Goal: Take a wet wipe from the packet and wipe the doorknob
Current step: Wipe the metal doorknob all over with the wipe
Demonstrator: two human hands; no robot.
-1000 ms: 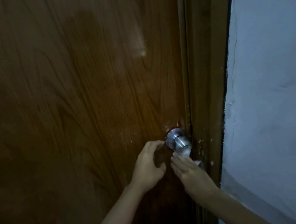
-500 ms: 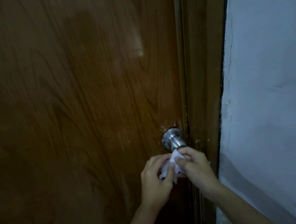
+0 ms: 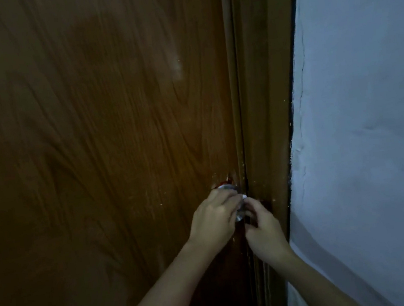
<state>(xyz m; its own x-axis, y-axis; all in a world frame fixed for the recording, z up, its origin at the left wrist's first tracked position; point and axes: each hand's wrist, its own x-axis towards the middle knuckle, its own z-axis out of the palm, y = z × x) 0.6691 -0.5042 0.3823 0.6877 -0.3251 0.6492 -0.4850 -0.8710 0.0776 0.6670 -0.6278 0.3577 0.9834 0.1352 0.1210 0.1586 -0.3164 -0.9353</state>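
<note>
Both hands met at the silver doorknob (image 3: 227,188) near the right edge of the brown wooden door (image 3: 97,146), beside the door frame (image 3: 265,118). The left hand (image 3: 213,219) was curled over the knob, hiding most of it; the right hand (image 3: 261,224) was closed against it from the right. A scrap of white wet wipe (image 3: 244,196) showed between their fingertips (which hand pinched it could not be told)

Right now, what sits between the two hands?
In the head view, the metal doorknob and a scrap of white wet wipe lie between the left hand and right hand.
</note>
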